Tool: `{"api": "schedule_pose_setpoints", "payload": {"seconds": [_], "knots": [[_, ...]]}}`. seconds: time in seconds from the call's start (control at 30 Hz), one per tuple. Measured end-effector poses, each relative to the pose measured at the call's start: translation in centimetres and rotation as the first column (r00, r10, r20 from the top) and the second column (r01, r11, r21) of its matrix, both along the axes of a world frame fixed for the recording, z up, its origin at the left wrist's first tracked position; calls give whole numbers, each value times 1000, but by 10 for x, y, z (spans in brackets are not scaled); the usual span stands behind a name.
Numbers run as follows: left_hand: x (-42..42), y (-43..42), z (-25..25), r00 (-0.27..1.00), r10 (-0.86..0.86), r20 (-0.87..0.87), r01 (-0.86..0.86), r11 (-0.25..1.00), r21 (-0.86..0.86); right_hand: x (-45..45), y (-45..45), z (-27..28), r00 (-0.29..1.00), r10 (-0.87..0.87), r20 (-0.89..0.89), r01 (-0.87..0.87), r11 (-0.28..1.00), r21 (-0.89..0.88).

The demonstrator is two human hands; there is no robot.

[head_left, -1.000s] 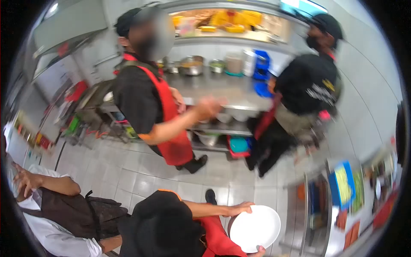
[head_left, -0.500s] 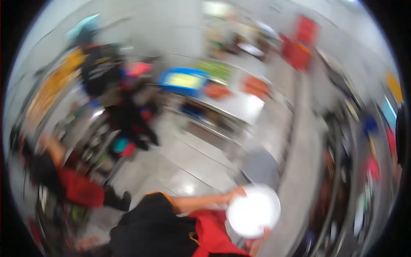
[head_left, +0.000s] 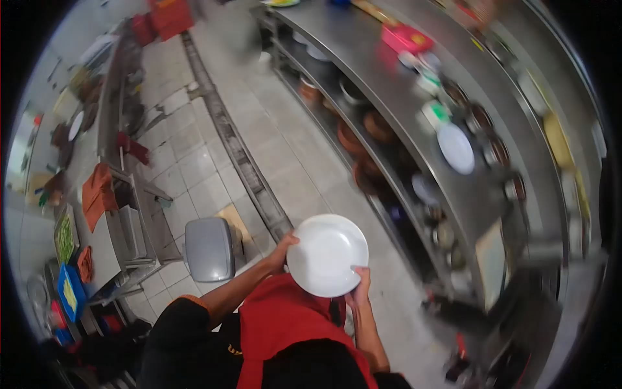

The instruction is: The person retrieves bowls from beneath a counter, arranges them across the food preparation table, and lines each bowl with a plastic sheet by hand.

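Note:
A round white plate [head_left: 327, 255] is held level in front of my red apron [head_left: 282, 318]. My left hand [head_left: 282, 251] grips its left edge, with the thumb on the rim. On the lower right edge, my right hand [head_left: 360, 288] holds the plate with its thumb on top and the other fingers mostly hidden beneath. The plate's upper face shows no food.
A steel counter [head_left: 414, 120] on the right carries an oval white plate [head_left: 456, 148], bowls and a pink container [head_left: 407, 40]. A grey lidded bin [head_left: 209, 249] stands on the tiled floor. At left, a table holds a blue tray [head_left: 70, 292] and orange cloths [head_left: 99, 194].
The view has swung right, from the co-workers and the serving window to the floor drain and the long steel counter. The white plate stays in both my hands.

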State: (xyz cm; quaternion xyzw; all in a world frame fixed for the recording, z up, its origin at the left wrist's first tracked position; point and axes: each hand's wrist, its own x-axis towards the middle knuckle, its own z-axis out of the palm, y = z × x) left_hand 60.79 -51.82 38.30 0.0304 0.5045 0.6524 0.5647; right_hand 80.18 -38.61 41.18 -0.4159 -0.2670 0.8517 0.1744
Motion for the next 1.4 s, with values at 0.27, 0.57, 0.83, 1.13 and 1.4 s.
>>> {"api": "schedule_pose_setpoints", "payload": {"seconds": [0.27,0.57,0.83,1.13,1.4], "knots": [[-146,181,-134,884,425,-196,-377,895,238,-203,212,-60,917,399,16,-400,916,45],[-428,294,-176,901,383,-202,-327,908,262,-486,336,-175,931,361,-55,-356,931,82],[-663,426,-202,985,-104,-136,92,992,-89,-648,389,-246,996,-79,-27,74,986,-147],[-756,553,-280,899,-431,-69,421,898,-127,-683,418,-397,889,-449,-91,420,879,-227],[-719,609,-310,962,-85,258,88,996,0,-699,443,-395,899,-438,5,433,885,-169]]}}
